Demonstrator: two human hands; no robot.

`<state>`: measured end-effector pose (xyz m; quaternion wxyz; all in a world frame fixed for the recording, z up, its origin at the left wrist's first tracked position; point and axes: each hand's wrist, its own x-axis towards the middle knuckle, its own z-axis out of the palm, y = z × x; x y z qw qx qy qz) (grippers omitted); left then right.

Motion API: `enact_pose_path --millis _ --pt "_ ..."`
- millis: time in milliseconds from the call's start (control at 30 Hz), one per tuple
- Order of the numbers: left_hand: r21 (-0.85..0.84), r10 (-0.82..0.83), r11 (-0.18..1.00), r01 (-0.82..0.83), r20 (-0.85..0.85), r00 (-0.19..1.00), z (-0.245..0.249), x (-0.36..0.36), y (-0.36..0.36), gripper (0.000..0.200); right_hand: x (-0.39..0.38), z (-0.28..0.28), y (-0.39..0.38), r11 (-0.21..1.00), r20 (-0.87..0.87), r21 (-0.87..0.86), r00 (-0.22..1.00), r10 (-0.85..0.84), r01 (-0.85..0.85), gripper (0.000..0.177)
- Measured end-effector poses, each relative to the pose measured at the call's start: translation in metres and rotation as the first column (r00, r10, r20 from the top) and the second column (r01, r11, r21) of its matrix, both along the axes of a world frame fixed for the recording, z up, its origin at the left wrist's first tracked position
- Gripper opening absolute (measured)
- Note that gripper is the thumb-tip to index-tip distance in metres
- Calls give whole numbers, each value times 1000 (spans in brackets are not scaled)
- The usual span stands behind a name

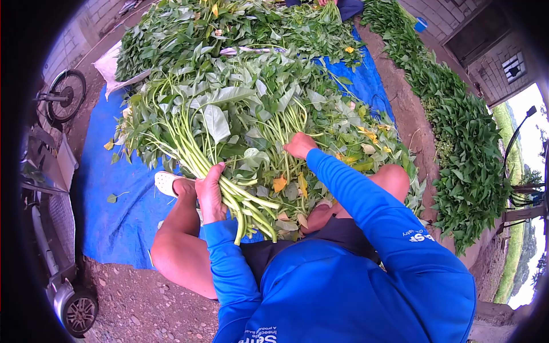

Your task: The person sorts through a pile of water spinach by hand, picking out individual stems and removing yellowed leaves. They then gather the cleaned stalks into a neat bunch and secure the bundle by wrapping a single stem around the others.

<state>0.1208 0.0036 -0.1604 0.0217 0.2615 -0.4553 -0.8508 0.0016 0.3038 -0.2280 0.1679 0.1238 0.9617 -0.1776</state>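
My left hand is wrapped around a thick bunch of water spinach. Its pale green stems stick out past my fist toward my lap, and its leaves spread away over the heap. To the right, my right hand is closed at some water spinach stems in the pile; the fingertips are partly hidden. A large heap of loose water spinach lies in front of me, with yellowed leaves scattered among the green.
A blue tarp lies under the heap. Along the right runs a long row of leafy bunches. A motorcycle wheel and another wheeled vehicle stand at left. Another person's hand holds greens at the far end.
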Motion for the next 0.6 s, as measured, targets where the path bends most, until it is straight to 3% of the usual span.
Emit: enact_pose_path --millis 33,133,233,267,300,367,400,433,500,600 --pt "-5 8 1000 -8 0 1000 1 1 -1 22 10 -3 -5 994 -39 -24 993 -109 108 30" --pt "-11 14 1000 -14 6 1000 3 5 -2 23 18 -13 -5 972 -61 -232 997 -43 28 36" --pt "-3 11 1000 -11 25 1000 4 6 -5 23 12 -14 5 929 -205 -351 960 -193 112 34" --pt "3 9 1000 -9 27 1000 4 5 -5 23 8 -12 10 866 -192 -484 950 -244 125 28" --pt "11 1 1000 -1 31 1000 4 5 -3 22 12 16 8 706 -41 -671 939 -341 227 35" --pt "18 -20 1000 20 24 1000 -8 1 -2 24 11 37 17 703 -125 -685 920 -371 191 40" --pt "25 -22 999 22 22 1000 -9 -2 0 24 2 36 32 873 -265 -487 951 -158 10 47" --pt "30 -21 999 21 19 1000 -9 -4 1 24 -6 34 43 910 -280 -409 959 -47 -75 48" --pt "28 -41 999 40 18 999 -7 -4 3 24 -16 39 55 936 -273 -245 944 185 -254 52" --pt "43 -56 998 56 2 998 3 -3 10 24 -23 76 53 942 -113 -127 948 297 -310 57"
